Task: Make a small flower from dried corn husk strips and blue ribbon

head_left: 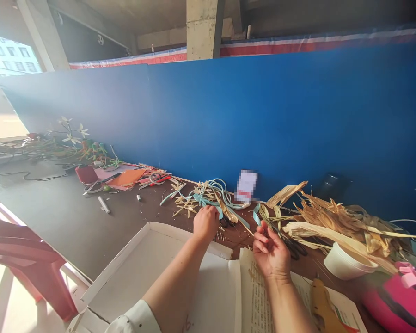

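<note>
Hands at the blue ribbon

My left hand point(206, 224) has its fingers bunched at the blue ribbon point(208, 201), just beyond the white box point(152, 263); I can't tell whether they pinch it. My right hand point(271, 252), right of the box, has loosely curled fingers; their grip is unclear to me. Farther right of the box lie corn husks point(336, 217), a white bowl point(348, 261) and a yellow glue gun point(321, 303).

On our table point(72, 208), a box point(138, 268) lies before the husk flowers point(190, 199), a cup point(350, 261) and glue gun point(321, 300) sit right of it, husks point(343, 217) lie behind the cup, and a chair point(27, 259) stands left, with our panel point(208, 120) behind everything.
</note>
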{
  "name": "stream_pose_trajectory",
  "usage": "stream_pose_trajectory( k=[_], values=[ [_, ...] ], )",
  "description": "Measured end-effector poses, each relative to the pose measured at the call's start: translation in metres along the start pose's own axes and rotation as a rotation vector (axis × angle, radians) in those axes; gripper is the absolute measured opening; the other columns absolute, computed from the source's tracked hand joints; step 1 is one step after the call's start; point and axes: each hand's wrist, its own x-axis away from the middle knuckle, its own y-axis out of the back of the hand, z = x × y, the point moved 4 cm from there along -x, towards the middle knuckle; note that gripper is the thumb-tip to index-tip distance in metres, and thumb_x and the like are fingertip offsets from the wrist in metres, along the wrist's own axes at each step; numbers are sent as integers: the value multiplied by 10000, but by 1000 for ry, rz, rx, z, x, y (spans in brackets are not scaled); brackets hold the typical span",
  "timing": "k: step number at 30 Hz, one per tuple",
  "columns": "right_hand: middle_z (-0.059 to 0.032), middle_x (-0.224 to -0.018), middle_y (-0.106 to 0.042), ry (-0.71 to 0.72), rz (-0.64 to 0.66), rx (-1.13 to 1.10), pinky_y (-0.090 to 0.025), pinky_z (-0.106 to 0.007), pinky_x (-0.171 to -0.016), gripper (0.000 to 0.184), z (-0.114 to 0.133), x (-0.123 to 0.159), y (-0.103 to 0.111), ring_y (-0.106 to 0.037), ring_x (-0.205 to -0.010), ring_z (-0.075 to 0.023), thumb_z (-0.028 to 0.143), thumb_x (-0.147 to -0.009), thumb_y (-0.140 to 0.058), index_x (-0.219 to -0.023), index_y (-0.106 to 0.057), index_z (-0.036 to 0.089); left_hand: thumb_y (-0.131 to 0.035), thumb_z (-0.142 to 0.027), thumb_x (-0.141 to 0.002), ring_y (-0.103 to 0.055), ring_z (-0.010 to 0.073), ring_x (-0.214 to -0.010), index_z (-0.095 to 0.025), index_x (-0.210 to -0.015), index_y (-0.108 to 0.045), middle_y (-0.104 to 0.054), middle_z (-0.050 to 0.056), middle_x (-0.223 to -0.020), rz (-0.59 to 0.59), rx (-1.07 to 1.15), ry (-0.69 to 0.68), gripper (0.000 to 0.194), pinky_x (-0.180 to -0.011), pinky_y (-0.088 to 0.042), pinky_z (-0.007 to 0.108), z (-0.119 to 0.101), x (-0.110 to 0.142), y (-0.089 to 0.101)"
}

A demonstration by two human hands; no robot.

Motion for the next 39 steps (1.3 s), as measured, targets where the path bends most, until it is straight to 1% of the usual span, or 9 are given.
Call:
stream_pose_trajectory(
  k=[2,6,11,14,18,22,26,34,39],
  values=[
    [-22,-772,-601,11,-7,18,-335,-76,-356,263,1,0,0,-444,-535,-25,164,-692,-702,-949,-651,140,-467,-264,-872,-553,176,-955,-236,-914,-662,-654,32,-950,55,-25,-30,201,-827,-410,258,-1,-1,-2],
    [-14,-767,-598,26,-13,62,-335,-79,-364,247,0,1,1,-443,-539,-29,182,-682,-712,-923,-661,157,-506,-239,-846,-531,184,-1006,-238,-924,-677,-639,42,-1006,99,-52,-64,188,-879,-408,273,-1,-2,-1],
    [-12,-760,-592,40,-15,117,-318,-85,-359,258,-2,0,1,-443,-530,-33,198,-660,-735,-907,-670,161,-592,-230,-775,-539,210,-1036,-244,-1010,-674,-626,59,-1069,175,-116,-27,249,-875,-435,279,4,-9,-5],
    [-11,-755,-587,45,-41,119,-301,-85,-357,266,-3,0,0,-431,-525,-28,199,-654,-738,-907,-669,148,-554,-180,-782,-552,224,-1032,-222,-943,-700,-633,86,-1051,227,-177,-23,221,-869,-444,288,7,-16,-9],
    [-4,-749,-591,34,-64,123,-287,-88,-355,246,-5,0,-2,-420,-520,-29,193,-661,-727,-897,-669,162,-490,-127,-792,-564,212,-1001,-200,-892,-708,-643,95,-1019,231,-185,-52,251,-862,-445,285,8,-25,-9],
    [-1,-739,-597,24,-58,141,-282,-97,-355,228,-6,-1,-4,-422,-514,-34,198,-663,-726,-883,-671,177,-444,-167,-831,-564,204,-998,-195,-920,-704,-649,91,-1022,202,-177,-46,276,-881,-436,287,10,-33,-12],
    [-1,-734,-595,29,-42,161,-287,-105,-366,253,-5,-3,-3,-434,-519,-34,211,-655,-739,-894,-670,167,-432,-148,-831,-564,214,-1022,-200,-938,-691,-659,81,-1031,190,-163,-36,285,-871,-438,290,11,-41,-19],
    [-5,-745,-596,27,-44,187,-298,-114,-361,250,-6,-6,-1,-445,-525,-43,223,-671,-733,-908,-672,170,-493,-209,-797,-621,222,-959,-207,-987,-664,-692,84,-967,257,-145,-6,256,-828,-468,300,8,-41,-27],
    [-5,-737,-596,37,-57,174,-285,-107,-354,255,-7,-7,-1,-438,-523,-40,227,-673,-736,-911,-671,160,-573,-331,-745,-636,244,-956,-196,-931,-683,-695,107,-986,343,-137,31,255,-800,-493,312,3,-40,-32]
  ],
)
